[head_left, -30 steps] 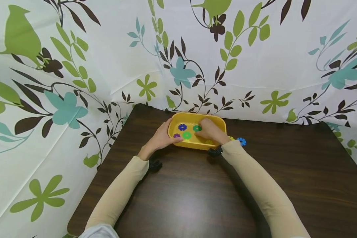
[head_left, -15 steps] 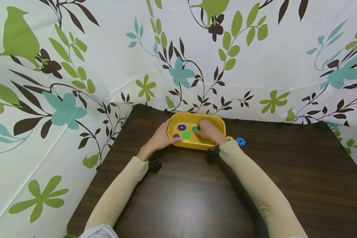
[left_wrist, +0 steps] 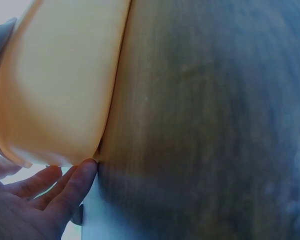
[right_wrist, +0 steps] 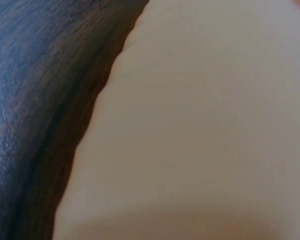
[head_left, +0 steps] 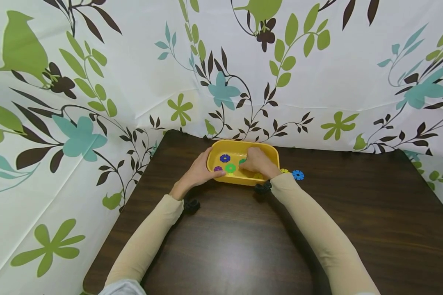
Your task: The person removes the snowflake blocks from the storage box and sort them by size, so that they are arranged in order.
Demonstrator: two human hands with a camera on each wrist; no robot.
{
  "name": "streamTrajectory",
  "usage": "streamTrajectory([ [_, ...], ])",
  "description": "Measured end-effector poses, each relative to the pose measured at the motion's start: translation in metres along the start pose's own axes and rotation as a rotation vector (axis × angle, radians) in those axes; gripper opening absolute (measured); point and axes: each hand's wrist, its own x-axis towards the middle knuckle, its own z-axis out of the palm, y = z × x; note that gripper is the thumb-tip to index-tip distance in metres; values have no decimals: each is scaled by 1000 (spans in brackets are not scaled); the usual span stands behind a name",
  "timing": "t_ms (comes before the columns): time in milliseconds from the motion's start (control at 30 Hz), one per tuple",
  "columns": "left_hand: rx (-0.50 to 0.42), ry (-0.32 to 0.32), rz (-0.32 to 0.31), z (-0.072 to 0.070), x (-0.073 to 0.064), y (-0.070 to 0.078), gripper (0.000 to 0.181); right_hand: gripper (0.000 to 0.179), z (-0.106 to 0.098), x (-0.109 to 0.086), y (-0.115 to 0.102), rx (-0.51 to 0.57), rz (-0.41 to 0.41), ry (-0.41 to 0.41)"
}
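Observation:
A yellow plastic bin point(head_left: 240, 179) stands near the back of the table. At its left end my left hand point(head_left: 199, 170) holds it, thumb over the front rim; in the left wrist view the fingers point(left_wrist: 72, 187) lie against the outside of the bin's end wall. My right hand point(head_left: 257, 160) reaches down inside, fingers curled at a dark green notched disc point(head_left: 242, 161) that they mostly cover. On the bin's floor lie a dark blue disc point(head_left: 225, 158), a light green disc point(head_left: 230, 168) and a purple disc point(head_left: 218, 169). The right wrist view shows mainly sleeve.
Right of the bin, a blue notched disc point(head_left: 297, 175) and a yellow disc point(head_left: 284, 170) lie on the dark wood table point(head_left: 354, 196). A patterned cloth point(head_left: 302, 90) hangs right behind the table's back edge. Black wrist straps point(head_left: 191, 206) hang under the wrists.
My right fingers have moved slightly left and down onto the dark green disc, covering more of it. The left hand keeps its hold on the bin.

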Motion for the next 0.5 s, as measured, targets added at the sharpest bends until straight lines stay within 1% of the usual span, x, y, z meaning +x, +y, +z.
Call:
streamTrajectory([
  [133, 2, 3, 1, 1, 0, 0, 116, 33, -2, -3, 2, 15, 3, 3],
  [267, 9, 8, 3, 2, 1, 0, 116, 35, -5, -8, 5, 21, -8, 25],
  [500, 0, 9, 5, 2, 1, -1, 118, 42, -12, -23, 8, -28, -77, 90],
])
